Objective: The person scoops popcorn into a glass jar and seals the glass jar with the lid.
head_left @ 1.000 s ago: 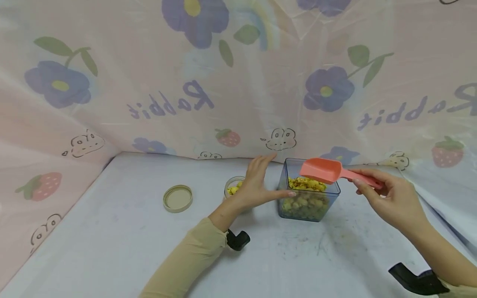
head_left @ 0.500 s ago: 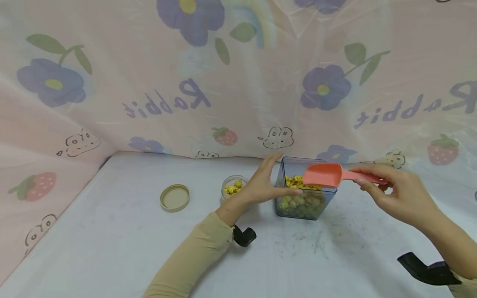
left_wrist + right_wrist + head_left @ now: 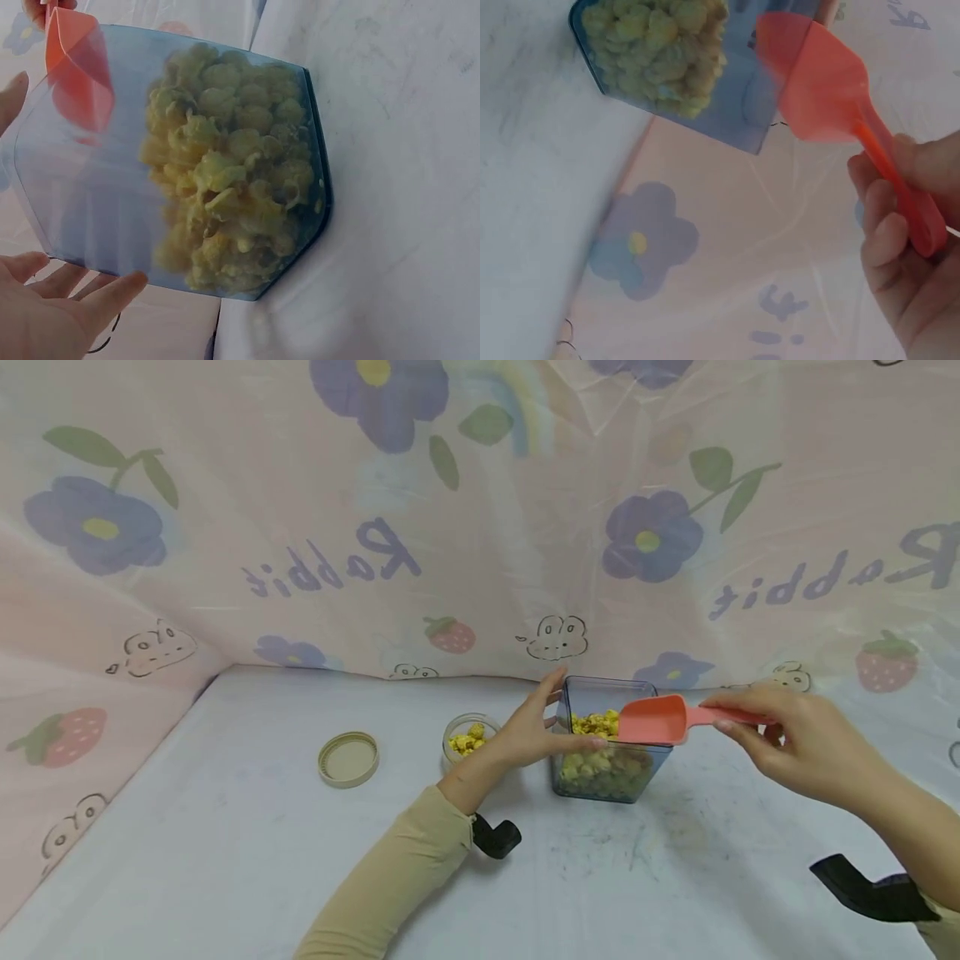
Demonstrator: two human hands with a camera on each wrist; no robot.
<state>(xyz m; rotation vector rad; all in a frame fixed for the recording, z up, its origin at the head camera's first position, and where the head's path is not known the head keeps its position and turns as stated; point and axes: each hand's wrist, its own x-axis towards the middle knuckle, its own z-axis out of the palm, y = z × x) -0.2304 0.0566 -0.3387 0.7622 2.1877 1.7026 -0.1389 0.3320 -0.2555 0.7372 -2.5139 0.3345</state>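
My right hand (image 3: pixel 802 735) pinches the handle of a coral plastic scoop (image 3: pixel 654 720) between thumb and fingers. The scoop's bowl dips inside the rim of a clear bluish square container (image 3: pixel 651 770), above the yellow popcorn (image 3: pixel 225 165) that fills its lower part. No popcorn shows in the scoop. At the container's left side, my left hand (image 3: pixel 528 731) has its thumb along the front rim and its spread fingers by the left wall. In the left wrist view, one of its fingertips (image 3: pixel 135 282) is right at the wall.
A small round glass jar (image 3: pixel 447 752) with some popcorn stands left of the container, partly behind my left forearm. Farther left lies a beige round lid (image 3: pixel 348 760). A printed curtain (image 3: pixel 337 610) hangs behind the white table (image 3: pixel 247 827).
The scoop has come down from above the container into its opening, moving slightly right. My left hand has shifted right to the container's side, uncovering more of the jar.
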